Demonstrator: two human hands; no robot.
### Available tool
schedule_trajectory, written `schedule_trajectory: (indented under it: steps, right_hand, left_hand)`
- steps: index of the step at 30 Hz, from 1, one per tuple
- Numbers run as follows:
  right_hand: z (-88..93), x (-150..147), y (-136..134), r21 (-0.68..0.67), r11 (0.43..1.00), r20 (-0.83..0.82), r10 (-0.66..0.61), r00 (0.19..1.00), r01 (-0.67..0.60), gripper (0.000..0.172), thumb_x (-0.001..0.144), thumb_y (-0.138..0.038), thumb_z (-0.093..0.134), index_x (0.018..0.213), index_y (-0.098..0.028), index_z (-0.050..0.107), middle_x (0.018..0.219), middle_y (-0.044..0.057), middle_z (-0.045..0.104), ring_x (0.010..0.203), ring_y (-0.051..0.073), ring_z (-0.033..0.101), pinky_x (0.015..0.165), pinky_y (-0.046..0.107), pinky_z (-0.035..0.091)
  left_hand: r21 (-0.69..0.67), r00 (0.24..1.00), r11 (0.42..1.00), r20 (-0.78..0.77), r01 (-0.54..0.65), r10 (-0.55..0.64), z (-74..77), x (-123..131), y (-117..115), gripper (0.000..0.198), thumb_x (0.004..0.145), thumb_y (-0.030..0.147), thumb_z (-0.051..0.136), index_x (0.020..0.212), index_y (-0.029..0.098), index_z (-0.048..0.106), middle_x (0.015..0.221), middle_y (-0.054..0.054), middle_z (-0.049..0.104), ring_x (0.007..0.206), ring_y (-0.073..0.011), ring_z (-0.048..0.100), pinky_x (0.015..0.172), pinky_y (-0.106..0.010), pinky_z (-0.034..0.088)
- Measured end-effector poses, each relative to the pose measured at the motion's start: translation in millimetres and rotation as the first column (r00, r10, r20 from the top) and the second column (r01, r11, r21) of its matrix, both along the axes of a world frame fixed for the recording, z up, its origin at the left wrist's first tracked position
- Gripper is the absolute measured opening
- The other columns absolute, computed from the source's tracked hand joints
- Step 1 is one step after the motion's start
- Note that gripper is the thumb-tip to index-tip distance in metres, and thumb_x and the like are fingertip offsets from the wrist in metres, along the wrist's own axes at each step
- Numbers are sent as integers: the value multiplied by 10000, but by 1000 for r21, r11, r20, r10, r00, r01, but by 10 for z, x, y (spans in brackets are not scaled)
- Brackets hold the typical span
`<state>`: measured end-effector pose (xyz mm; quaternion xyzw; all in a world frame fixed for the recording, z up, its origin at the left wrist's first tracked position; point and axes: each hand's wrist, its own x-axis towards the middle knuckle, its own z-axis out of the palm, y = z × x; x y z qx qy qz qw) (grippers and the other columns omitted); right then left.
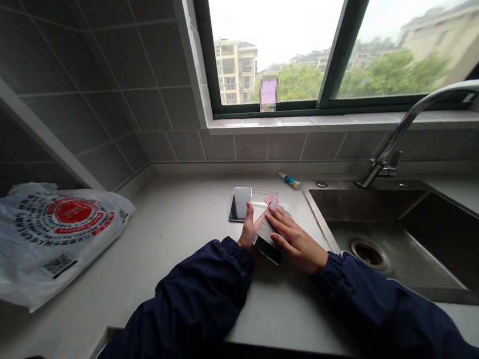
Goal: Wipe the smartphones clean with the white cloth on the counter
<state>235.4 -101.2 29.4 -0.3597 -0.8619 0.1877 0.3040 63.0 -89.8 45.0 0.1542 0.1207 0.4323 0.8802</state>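
Observation:
My left hand (pixel 249 230) holds a dark phone (pixel 268 249) low over the white counter, its thumb up along the near side and its other fingers hidden beneath. A pale grey cloth or sheet (pixel 268 230) covers the phone's upper part. Across that sheet lies my right hand (pixel 293 238), its fingers pressed together on it. Another phone (pixel 240 203) rests flat on the counter just beyond my left hand. Beside it are a clear flat case (pixel 264 193) and a small pink piece (pixel 270 200).
A white plastic bag (pixel 65 231) with red print lies at the left. A small tube (pixel 290 180) is near the sink's corner. The steel sink (pixel 387 230) and curved faucet (pixel 397 123) stand at the right. A window sill (pixel 301 124) runs behind.

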Motion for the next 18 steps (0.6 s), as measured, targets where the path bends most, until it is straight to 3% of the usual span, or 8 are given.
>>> schedule_trajectory:
  steps: [11,18]
  right_hand:
    - [-7,4,16,37,988,5,-149,989,148,689,1054,-550,410,1647,-237,254,1729,121,151,1604,336,68,1269,637,160]
    - [12,-23,-38,-13,1000,59,-21,998,22,731,1029,-579,455,1644,-232,267,1723,132,154,1595,367,108,1252,664,181]
  left_hand:
    - [19,998,998,-17,59,-58,26,28,-46,877,987,735,209,1547,105,453,1361,-201,658,1320,-335,596,1183,-457,368]
    - [45,1000,999,-6,21,-21,9,29,-17,897,982,742,181,1517,86,478,1346,-223,657,1316,-337,598,1198,-471,343]
